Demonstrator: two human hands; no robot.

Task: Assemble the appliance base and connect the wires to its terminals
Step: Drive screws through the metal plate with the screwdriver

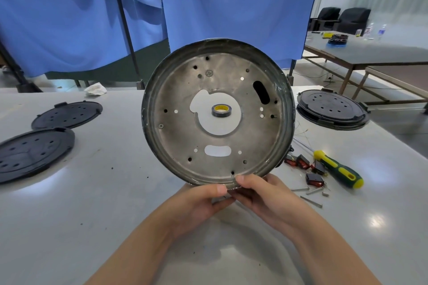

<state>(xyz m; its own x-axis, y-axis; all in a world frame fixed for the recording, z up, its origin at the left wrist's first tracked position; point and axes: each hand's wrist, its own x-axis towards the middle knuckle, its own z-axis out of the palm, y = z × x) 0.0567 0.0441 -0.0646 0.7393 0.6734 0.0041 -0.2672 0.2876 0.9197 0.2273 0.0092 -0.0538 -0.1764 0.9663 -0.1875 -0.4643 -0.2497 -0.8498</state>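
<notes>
A round metal appliance base (176,136) with several holes and a large centre cutout stands on edge above the table, its inner face toward me. My left hand (199,199) and my right hand (261,192) both pinch its bottom rim, thumbs on the near face. Through the centre cutout a roll of tape (221,110) shows on the table behind. Red and black switch parts with thin wires (305,164) lie to the right of the base, partly hidden by its rim.
Two black plastic covers (67,114) (30,152) lie at the left, a third (332,109) at the right back. A green-yellow screwdriver (338,171) and loose screws (310,194) sit right of my hands. Crumpled paper (96,89) lies at the far edge. Blue curtains hang behind.
</notes>
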